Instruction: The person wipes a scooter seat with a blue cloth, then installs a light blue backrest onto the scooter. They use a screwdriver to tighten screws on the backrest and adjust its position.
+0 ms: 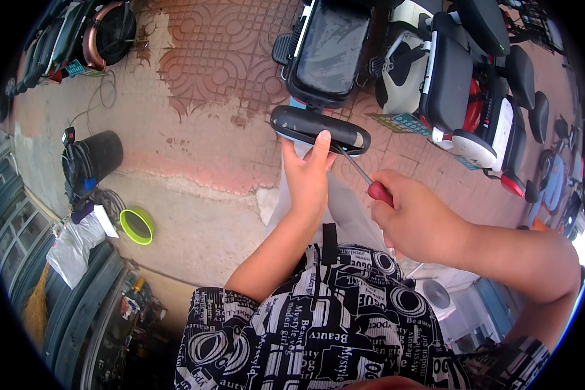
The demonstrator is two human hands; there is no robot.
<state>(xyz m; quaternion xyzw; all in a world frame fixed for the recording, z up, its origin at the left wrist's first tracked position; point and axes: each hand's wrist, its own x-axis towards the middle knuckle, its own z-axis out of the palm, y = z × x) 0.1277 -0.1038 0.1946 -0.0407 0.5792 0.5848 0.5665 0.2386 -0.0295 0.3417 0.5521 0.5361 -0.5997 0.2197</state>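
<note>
From the head camera I see my left hand (307, 177) raised in front of me, gripping a long black part (320, 129) of a scooter from below. The fingers are wrapped around its underside and the thumb (320, 144) is laid up over its near face, so the hand is clamped on it. The part lies crosswise above the fingers, tilted down to the right, just below the scooter's dark seat (331, 49).

My right hand (417, 220) is a closed fist around the red handle (379, 192) of a screwdriver (357, 167). Its thin metal shaft runs up and left from the fist to the black part, meeting it just right of my left thumb. I cannot tell exactly where the tip sits.

More parked scooters (468, 84) stand to the right on the patterned brick paving (221, 58). A green bowl (136, 225) lies on the ground at left.
</note>
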